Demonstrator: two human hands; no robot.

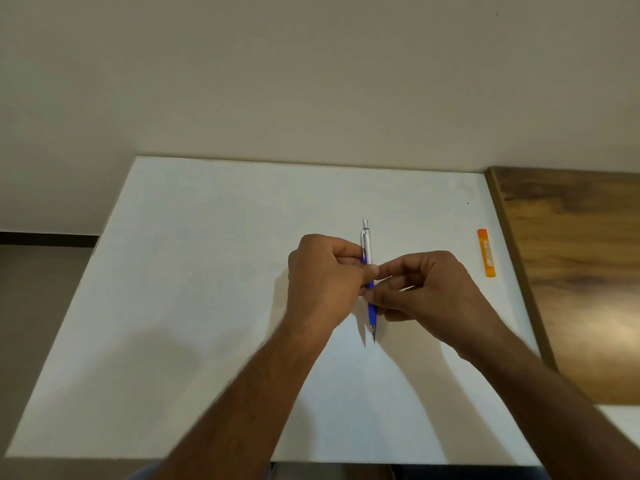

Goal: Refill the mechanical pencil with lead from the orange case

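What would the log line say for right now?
left hand: grips mechanical pencil | right hand: pinches pencil | orange case: on white table, untouched

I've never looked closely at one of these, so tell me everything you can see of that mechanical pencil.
The mechanical pencil has a silvery barrel, a clip, a blue grip and a thin metal tip. It points tip toward the person, push-button away, above the white table. The left hand grips its middle; the right hand pinches the grip.

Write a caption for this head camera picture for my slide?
Both hands, left and right, hold a mechanical pencil above a white table; the orange case lies nearby.
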